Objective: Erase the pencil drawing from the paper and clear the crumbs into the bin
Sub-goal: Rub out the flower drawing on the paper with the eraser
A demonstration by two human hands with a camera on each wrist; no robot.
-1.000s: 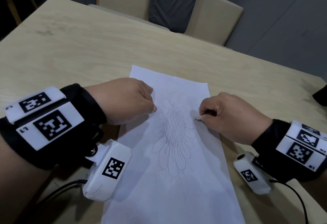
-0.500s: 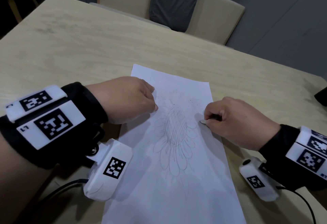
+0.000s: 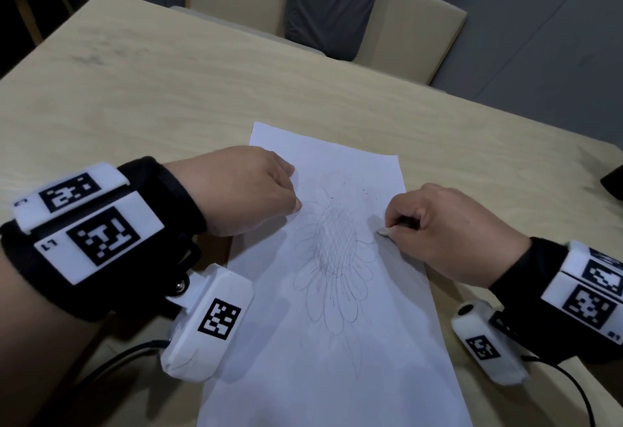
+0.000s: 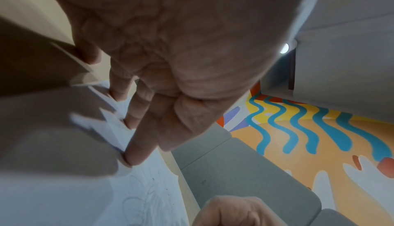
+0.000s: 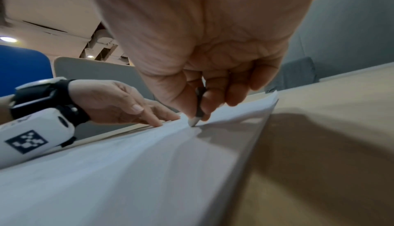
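Observation:
A white paper (image 3: 337, 342) with a pencil sunflower drawing (image 3: 333, 251) lies on the wooden table (image 3: 135, 96). My left hand (image 3: 293, 190) presses its straight fingers (image 4: 130, 157) on the sheet's left edge, beside the flower's top. My right hand (image 3: 392, 224) pinches a small eraser (image 3: 383, 231) with a white tip and dark sleeve. The eraser tip (image 5: 194, 121) touches the paper at the flower's upper right. The top petals look faint. A few dark crumbs (image 3: 364, 189) dot the paper above the flower. No bin is in view.
Two beige chairs (image 3: 411, 25) stand at the table's far side. A dark object (image 3: 612, 182) sits at the table's right edge. Cables trail from both wrist cameras near the table's front edge.
My right hand has shifted the eraser a little toward me along the flower's right side. My left hand has stayed pressed on the paper.

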